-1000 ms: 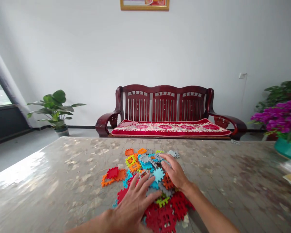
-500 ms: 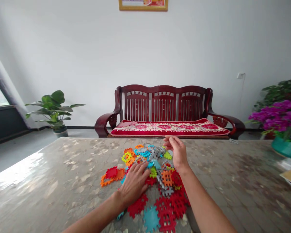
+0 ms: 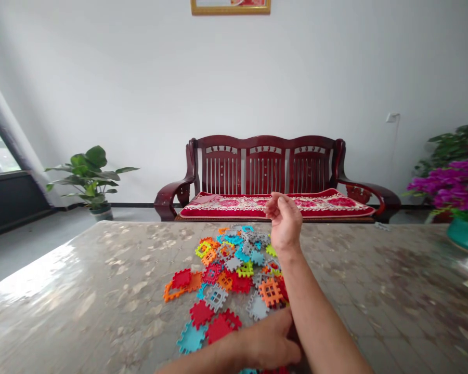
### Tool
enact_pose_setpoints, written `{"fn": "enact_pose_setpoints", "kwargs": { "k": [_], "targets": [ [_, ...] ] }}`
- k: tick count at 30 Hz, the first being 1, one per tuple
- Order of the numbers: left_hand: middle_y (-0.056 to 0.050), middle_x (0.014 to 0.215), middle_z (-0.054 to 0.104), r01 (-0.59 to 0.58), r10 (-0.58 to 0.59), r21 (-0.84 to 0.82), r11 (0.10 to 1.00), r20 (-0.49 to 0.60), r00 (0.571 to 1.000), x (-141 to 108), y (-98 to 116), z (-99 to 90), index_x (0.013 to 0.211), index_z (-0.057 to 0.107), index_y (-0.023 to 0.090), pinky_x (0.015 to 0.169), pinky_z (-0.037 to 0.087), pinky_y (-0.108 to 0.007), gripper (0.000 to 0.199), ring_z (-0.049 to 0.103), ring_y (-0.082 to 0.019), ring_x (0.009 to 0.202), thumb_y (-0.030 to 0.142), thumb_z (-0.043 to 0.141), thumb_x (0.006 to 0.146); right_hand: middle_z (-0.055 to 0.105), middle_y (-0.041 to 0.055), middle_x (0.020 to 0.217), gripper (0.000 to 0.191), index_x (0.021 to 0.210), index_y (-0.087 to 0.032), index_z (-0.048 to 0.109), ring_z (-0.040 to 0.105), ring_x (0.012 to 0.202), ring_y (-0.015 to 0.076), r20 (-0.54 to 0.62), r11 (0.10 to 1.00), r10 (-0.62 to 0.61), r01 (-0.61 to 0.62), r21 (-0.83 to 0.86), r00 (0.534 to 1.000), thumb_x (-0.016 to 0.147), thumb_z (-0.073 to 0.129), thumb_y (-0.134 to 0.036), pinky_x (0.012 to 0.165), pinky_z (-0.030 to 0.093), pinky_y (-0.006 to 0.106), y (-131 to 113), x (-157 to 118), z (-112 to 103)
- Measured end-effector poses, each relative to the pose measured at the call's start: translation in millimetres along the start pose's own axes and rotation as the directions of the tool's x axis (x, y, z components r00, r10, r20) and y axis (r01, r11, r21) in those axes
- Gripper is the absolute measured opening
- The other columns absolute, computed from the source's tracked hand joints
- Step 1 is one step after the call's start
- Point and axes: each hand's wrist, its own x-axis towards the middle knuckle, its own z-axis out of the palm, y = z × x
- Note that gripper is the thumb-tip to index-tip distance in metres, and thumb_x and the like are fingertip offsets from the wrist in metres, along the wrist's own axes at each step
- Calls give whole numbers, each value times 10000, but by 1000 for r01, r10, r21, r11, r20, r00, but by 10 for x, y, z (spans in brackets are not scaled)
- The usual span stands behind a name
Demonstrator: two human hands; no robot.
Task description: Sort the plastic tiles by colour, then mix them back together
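Note:
My right hand (image 3: 286,222) is raised above the far side of the pile, its fingers loosely bent and apart, with nothing visible in them. Low in front, my left hand (image 3: 271,337) reaches across beneath my right forearm over the near pieces. Its fingertips are hidden there, so its grip does not show. Interlocking plastic tiles with notched edges lie in a heap: an orange window tile (image 3: 270,292), a grey window tile (image 3: 216,297), a light blue tile (image 3: 192,337) and a red tile (image 3: 220,328) are among them.
The heap lies on a long table (image 3: 101,291) with a patterned cover. A wooden bench (image 3: 265,166) with a red cushion stands beyond it. Purple flowers in a teal pot (image 3: 466,234) stand at the right, a potted plant (image 3: 93,176) at the left.
My left hand has moved right and nearer to me, from the middle of the heap to beneath my right forearm, uncovering several tiles. My right hand has risen, its fingers more bent.

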Motion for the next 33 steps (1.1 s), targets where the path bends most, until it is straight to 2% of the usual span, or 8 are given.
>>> {"fn": "enact_pose_setpoints", "kwargs": {
  "k": [3,6,10,14,18,21,27,33],
  "targets": [
    [-18,806,692,207,-193,-199,958,87,977,105,-169,49,899,694,134,727,540,-333,386,628,-175,716,167,661,516,652,-15,709,228,940,-198,648,570,576,95,20,998,-53,53,-21,998,829,547,-370,545,437,230,-110,52,50],
    [-13,785,673,174,-173,-228,958,24,985,89,-175,35,930,681,133,689,519,-278,386,597,-125,650,191,668,549,646,-15,706,222,940,-199,643,566,578,95,39,995,-92,94,-40,995,838,545,-370,552,442,233,-200,57,42],
    [-33,944,692,29,-5,166,986,-145,989,-124,-184,-22,1132,616,187,768,517,-282,363,627,-147,812,265,609,778,657,-9,709,230,942,-207,653,583,596,109,77,980,-131,141,-143,988,855,539,-387,557,451,241,-269,-4,-77],
    [-8,1209,673,-217,255,823,525,91,963,-357,-573,-60,1224,580,347,1076,387,-422,304,542,-240,1204,331,553,922,680,-4,713,228,924,-204,677,613,636,127,204,947,4,62,-315,979,837,575,-388,620,495,262,-237,-146,-332],
    [11,1327,612,-204,378,977,60,167,911,-457,-865,-116,1375,435,398,1098,374,-442,472,509,-252,1259,310,551,926,727,47,979,259,1000,-214,697,660,920,202,402,779,308,15,-627,862,831,582,-373,853,513,361,-81,-387,-731],
    [12,1454,486,-180,414,972,-148,226,882,-493,-674,-182,1343,459,430,1125,302,-516,451,416,-288,1338,387,573,909,674,75,1194,366,1133,-237,676,600,1119,258,464,571,399,182,-801,791,789,630,-353,1016,426,450,37,-567,-1076],
    [-23,1396,514,-161,356,981,-106,188,915,-502,-35,-298,1220,564,300,1162,226,-457,305,417,-233,1315,400,500,939,505,118,1421,697,1356,-212,523,447,1314,295,390,298,504,268,-916,771,680,678,-276,1094,342,460,124,-704,-1556],
    [-45,1309,559,-89,340,988,-128,128,932,-360,-129,-455,988,611,214,992,429,-339,138,549,-195,1129,261,485,955,611,90,1278,689,1332,-247,536,522,1191,283,362,201,526,301,-932,769,657,667,-213,996,407,394,243,-840,-1560]
  ]
}}
